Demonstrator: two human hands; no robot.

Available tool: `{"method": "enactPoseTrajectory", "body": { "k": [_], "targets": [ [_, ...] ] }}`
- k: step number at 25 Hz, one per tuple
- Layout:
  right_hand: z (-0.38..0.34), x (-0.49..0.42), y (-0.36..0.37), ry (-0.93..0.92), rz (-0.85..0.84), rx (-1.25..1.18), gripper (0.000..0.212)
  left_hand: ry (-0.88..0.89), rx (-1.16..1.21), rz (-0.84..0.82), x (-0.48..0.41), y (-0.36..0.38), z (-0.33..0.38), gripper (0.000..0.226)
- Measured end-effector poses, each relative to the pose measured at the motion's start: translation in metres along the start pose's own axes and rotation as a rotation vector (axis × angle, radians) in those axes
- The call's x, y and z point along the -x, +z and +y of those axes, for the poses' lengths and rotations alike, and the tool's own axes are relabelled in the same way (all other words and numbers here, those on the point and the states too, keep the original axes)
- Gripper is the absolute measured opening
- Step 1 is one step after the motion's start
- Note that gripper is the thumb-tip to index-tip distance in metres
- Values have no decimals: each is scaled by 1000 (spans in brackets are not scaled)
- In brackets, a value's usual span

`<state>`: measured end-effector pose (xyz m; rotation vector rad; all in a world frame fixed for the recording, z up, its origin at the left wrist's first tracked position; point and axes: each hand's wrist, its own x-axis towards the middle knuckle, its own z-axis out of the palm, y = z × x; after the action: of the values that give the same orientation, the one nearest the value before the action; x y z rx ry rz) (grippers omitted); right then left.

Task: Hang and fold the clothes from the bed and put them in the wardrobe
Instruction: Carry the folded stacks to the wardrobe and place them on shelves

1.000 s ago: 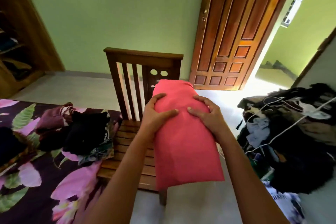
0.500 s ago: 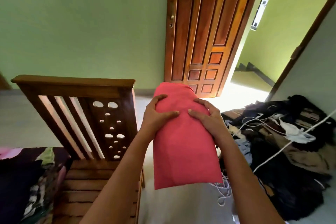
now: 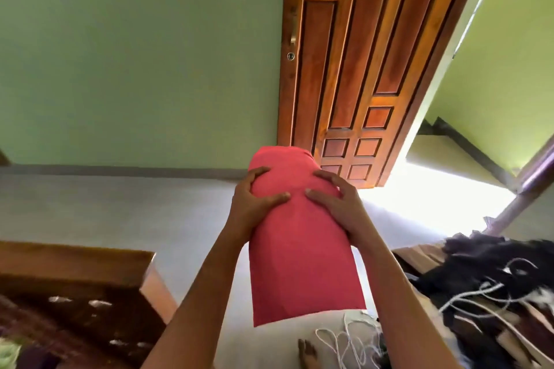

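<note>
A folded red garment (image 3: 299, 255) hangs in front of me, held up in the air at mid-frame. My left hand (image 3: 254, 201) grips its left side with the thumb across the front. My right hand (image 3: 335, 204) grips its right side the same way. The fold's top edge curves away from me between the two hands. The wardrobe is out of view.
The wooden footboard of the bed (image 3: 81, 272) is at the lower left. A dark heap of clothes with white cords (image 3: 494, 287) lies at the lower right. A brown panelled door (image 3: 353, 69) stands open ahead beside a green wall (image 3: 135, 54), with grey floor (image 3: 120, 210) between.
The view has swung to the right and up. The bed and its clothes have slid out at the left and the door looms larger. Both hands keep the same hold on the red garment.
</note>
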<state>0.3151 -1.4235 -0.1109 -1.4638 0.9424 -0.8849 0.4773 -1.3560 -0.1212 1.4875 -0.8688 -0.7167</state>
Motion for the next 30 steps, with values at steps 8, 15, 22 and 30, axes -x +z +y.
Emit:
{"method": "enactPoseTrajectory", "body": {
  "k": [8,15,22,30],
  "targets": [
    [3,-224,38,-74,-361,37,49,-62,27,278,-177,-8,-6,71],
    [14,-356,164,-83,-661,28,57,-108,96,551,-271,-92,-35,61],
    [11,-464,342,-101,-779,27,56,-122,193,695,-372,-230,-67,57],
    [-7,-543,546,-90,-914,-24,54,-113,122,831,-462,-406,-81,54]
  ]
}}
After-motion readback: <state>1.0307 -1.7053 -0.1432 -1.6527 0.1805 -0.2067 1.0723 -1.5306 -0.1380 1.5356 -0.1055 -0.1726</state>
